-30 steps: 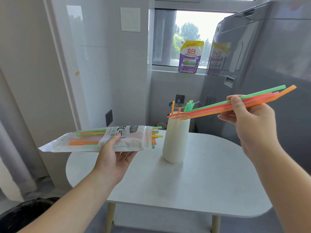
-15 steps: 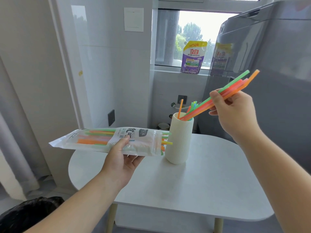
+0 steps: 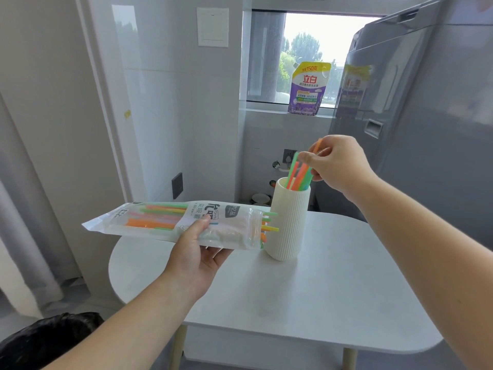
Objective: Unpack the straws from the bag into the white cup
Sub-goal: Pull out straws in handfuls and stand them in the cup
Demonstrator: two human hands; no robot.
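- Table (image 3: 333,303): white, rounded; the cup stands on it.
- Bag (image 3: 234,228): clear printed film, held level over the table's left end, mouth just beside the cup. Judged limp and slippery.
- Left hand (image 3: 197,252): grips the bag mid-length, thumb on top, fingers beneath.
- White cup (image 3: 289,222): ribbed, upright.
- Right hand (image 3: 338,164): pinches the tops of the straws (image 3: 300,173), whose lower ends sit in the cup.
- Bagged straws (image 3: 157,217): green, orange, yellow, pink; tips poke out of the mouth. Judged light, smooth and easily kinked; take them there, as a bunch.
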